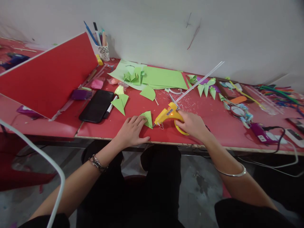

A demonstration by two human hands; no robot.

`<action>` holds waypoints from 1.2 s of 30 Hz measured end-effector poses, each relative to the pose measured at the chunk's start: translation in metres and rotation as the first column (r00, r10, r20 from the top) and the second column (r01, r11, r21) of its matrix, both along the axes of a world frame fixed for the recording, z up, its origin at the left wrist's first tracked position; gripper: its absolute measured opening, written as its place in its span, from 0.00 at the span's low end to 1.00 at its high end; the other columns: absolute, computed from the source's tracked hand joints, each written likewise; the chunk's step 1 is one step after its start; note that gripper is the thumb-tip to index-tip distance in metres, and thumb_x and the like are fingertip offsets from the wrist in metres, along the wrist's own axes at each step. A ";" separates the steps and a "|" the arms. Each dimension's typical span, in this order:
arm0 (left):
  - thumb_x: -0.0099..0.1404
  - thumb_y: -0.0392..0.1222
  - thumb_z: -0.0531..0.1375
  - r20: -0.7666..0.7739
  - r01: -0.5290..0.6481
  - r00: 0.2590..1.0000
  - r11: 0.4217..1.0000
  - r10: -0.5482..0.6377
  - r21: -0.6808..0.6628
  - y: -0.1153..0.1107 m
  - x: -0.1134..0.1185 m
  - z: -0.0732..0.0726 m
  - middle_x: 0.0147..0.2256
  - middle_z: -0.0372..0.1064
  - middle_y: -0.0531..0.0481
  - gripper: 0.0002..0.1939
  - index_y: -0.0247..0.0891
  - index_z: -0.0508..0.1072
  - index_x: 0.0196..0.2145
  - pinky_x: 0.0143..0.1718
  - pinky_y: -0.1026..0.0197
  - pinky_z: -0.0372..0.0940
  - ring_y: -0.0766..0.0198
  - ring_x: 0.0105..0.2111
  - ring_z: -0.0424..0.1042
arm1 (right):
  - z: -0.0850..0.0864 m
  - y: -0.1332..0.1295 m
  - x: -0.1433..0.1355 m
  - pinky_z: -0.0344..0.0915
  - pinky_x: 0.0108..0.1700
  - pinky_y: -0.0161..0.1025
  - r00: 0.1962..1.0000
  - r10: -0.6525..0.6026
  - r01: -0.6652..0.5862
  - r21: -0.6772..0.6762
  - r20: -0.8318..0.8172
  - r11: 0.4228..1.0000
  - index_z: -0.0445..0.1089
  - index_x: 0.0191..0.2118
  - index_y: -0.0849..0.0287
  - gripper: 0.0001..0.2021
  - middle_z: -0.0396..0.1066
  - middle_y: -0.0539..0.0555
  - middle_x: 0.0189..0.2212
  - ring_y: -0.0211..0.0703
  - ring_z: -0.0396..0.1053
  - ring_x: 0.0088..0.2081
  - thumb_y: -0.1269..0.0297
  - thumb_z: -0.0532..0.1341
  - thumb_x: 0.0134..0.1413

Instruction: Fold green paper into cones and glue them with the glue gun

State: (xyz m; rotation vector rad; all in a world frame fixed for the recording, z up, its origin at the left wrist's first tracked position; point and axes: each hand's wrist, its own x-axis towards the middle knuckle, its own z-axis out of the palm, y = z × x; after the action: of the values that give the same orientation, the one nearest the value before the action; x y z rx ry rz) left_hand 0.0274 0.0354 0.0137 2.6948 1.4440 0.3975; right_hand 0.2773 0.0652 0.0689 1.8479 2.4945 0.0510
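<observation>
My right hand [193, 125] is wrapped round the handle of a yellow hot glue gun [166, 113]. A long clear glue stick [201, 81] sticks up from the back of the gun. Its nozzle points left and sits at the edge of a small green paper piece [148, 119]. My left hand [130, 131] lies flat on the table, fingertips resting on that paper and thumb stretched out. Just beyond it are a folded green paper piece [120, 103] and a rounded green paper piece [148, 93].
A black phone [97, 106] and marker lie left, near a leaning red board [54, 72]. Green sheets [163, 77] and a pen cup [104, 52] stand along the wall. Small green paper cones [206, 90], craft bits and a purple power adapter [262, 133] are on the right.
</observation>
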 end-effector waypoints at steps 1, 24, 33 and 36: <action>0.56 0.58 0.53 0.002 0.001 1.000 1.000 -0.001 0.001 0.000 0.000 0.000 0.53 0.58 0.41 0.29 0.35 0.62 0.49 0.49 0.52 0.52 0.50 0.50 0.58 | 0.001 0.000 0.000 0.48 0.25 0.34 1.000 -0.001 0.001 -0.005 0.007 1.000 0.63 0.43 0.58 0.14 0.72 0.55 0.32 0.46 0.69 0.32 0.59 0.52 0.52; 0.55 0.58 0.54 0.017 0.004 1.000 1.000 -0.004 0.004 0.000 -0.001 -0.002 0.53 0.58 0.41 0.30 0.34 0.62 0.50 0.49 0.51 0.53 0.50 0.50 0.57 | -0.003 0.014 -0.006 0.51 0.26 0.37 0.998 -0.061 0.059 0.045 0.029 0.997 0.61 0.49 0.59 0.17 0.72 0.57 0.36 0.49 0.69 0.34 0.63 0.51 0.53; 0.55 0.58 0.54 0.022 0.003 1.000 1.000 -0.003 0.010 -0.001 -0.001 -0.001 0.52 0.59 0.41 0.30 0.35 0.62 0.49 0.49 0.51 0.54 0.50 0.49 0.58 | -0.001 0.021 -0.013 0.56 0.30 0.38 0.994 -0.100 0.099 0.030 0.037 0.995 0.59 0.52 0.60 0.19 0.71 0.60 0.38 0.51 0.68 0.37 0.63 0.51 0.54; 0.55 0.57 0.54 0.027 0.002 1.000 1.000 -0.002 0.014 -0.001 -0.001 -0.001 0.52 0.58 0.41 0.30 0.34 0.62 0.49 0.49 0.51 0.54 0.50 0.49 0.58 | -0.001 0.023 -0.014 0.56 0.30 0.38 0.993 -0.110 0.109 0.037 0.035 0.993 0.59 0.52 0.60 0.19 0.71 0.60 0.38 0.51 0.68 0.36 0.62 0.52 0.54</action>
State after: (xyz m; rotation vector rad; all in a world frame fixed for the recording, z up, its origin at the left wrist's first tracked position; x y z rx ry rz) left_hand 0.0268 0.0349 0.0129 2.6906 1.4371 0.4444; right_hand 0.2631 0.0882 0.0676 1.9750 2.3791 0.1256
